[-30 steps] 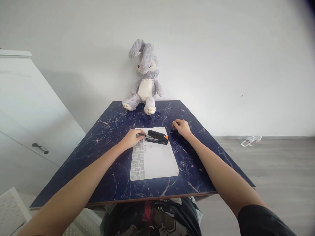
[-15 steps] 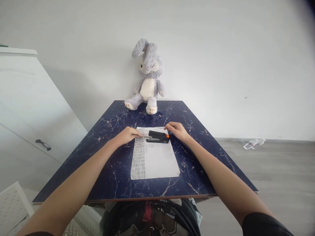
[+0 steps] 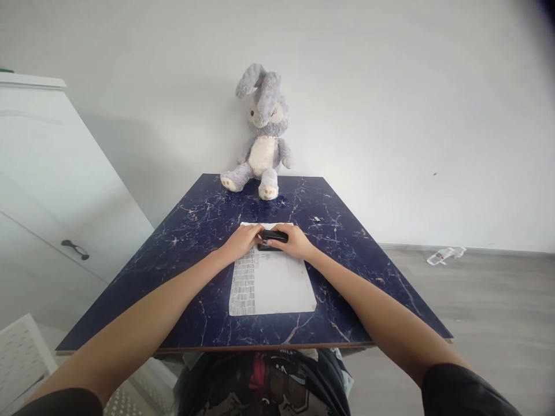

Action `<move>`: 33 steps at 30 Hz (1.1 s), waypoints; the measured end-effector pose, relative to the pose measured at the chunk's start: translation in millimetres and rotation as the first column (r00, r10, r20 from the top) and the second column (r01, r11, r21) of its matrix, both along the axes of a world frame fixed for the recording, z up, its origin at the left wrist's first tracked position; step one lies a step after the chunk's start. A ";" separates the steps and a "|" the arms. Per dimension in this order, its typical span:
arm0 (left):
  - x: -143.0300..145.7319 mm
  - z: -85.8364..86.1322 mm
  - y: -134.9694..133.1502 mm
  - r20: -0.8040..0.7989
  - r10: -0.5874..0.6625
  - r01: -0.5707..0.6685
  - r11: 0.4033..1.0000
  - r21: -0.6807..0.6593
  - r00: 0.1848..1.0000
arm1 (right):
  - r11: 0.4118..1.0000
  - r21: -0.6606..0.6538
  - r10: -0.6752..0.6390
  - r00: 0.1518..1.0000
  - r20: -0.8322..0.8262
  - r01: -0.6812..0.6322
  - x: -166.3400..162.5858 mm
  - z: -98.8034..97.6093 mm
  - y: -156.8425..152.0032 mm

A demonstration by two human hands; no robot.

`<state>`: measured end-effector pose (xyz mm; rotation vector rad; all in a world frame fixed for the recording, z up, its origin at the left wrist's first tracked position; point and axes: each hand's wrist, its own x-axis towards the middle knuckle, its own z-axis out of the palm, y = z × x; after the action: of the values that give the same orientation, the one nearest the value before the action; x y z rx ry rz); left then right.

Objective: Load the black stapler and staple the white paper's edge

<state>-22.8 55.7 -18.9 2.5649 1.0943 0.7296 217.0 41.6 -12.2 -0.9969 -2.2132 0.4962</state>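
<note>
A black stapler lies across the upper part of a white sheet of paper, which has rows of grey marks down its left side. My right hand wraps round the stapler's right part, thumb on the near side and fingers on the far side. At its left end my left hand has its fingers closed against the stapler, and they hide that tip. The metal rail seen sticking out earlier does not show outside the stapler body.
A small pale piece, perhaps staples, lies beyond my right hand on the dark blue marbled table. A grey plush rabbit sits at the far edge against the wall. White drawers stand to the left.
My left hand has moved right, up to the stapler's body, and the protruding metal rail no longer shows. My right hand has moved left and closed round the stapler.
</note>
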 end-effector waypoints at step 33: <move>7.9 15.5 -40.9 -0.333 0.029 0.013 0.992 0.122 0.943 | 0.973 0.114 -0.222 0.946 0.237 0.200 46.6 13.5 10.5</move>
<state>-14.9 14.8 -3.4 2.8655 1.1884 0.3785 263.6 52.1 1.2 -1.2897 -2.2860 0.1810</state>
